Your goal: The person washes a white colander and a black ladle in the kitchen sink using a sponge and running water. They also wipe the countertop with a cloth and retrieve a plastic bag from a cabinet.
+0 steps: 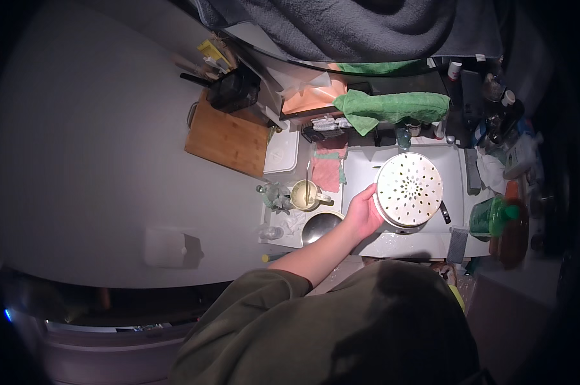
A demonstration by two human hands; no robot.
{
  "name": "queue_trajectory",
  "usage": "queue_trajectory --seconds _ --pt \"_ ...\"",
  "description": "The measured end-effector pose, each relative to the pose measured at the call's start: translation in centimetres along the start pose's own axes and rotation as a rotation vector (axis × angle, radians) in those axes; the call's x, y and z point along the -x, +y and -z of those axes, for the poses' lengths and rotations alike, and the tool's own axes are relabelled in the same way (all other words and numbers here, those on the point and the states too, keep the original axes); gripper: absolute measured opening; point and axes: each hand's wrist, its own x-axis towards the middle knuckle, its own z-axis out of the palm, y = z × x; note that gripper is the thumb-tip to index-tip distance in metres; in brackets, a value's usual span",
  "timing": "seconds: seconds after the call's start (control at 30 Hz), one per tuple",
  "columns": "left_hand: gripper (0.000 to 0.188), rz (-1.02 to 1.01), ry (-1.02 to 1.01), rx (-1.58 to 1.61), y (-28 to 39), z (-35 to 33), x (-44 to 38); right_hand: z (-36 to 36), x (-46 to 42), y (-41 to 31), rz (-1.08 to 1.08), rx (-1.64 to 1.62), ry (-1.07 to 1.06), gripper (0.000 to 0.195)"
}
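Note:
My left hand [365, 211] grips the left rim of a white colander [409, 189], whose base with leaf-shaped holes faces the camera. The colander is over a white sink [360, 168]. A black handle [445, 212] shows at the colander's lower right; what it belongs to is hidden. My right hand is out of view. Left of my left hand are a metal bowl [321, 227] and a cream mug [304, 195] with a thin utensil standing in it. Pink and green cloths [325, 171] lie at the sink's left edge.
A wooden cutting board [227, 137] and a black utensil holder [234, 89] are at the upper left. A green towel [396, 107] hangs behind the sink. To the right are a green bottle [487, 216], a grey sponge [457, 244] and several other bottles.

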Motion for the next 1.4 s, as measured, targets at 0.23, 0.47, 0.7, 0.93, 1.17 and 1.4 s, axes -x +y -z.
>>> queue_trajectory --seconds 0.23,0.47,0.7,0.93,1.17,1.4 --pt "0.046 0.085 0.014 0.018 2.1 2.9 0.5 -6.3 0.5 -0.2 -0.114 0.012 -0.028 0.019" --pt "0.050 0.098 -0.059 0.016 3.3 4.5 0.1 -7.6 0.0 -2.5 -0.122 0.103 -0.010 0.017" --pt "0.055 0.107 -0.120 0.053 2.7 3.9 -0.6 2.4 -0.2 -16.6 0.187 0.244 0.154 0.017" --pt "0.050 0.101 -0.147 0.025 4.2 6.7 0.5 2.5 -2.6 -24.4 0.904 -0.030 0.163 0.046" --pt "0.050 0.100 -0.099 0.029 3.8 5.9 0.8 2.8 -3.4 -16.9 0.388 -0.500 -0.151 0.073" --pt "0.055 -0.019 0.022 0.015 0.8 1.1 0.6 -1.1 -9.8 -1.9 0.372 0.687 0.004 0.081"
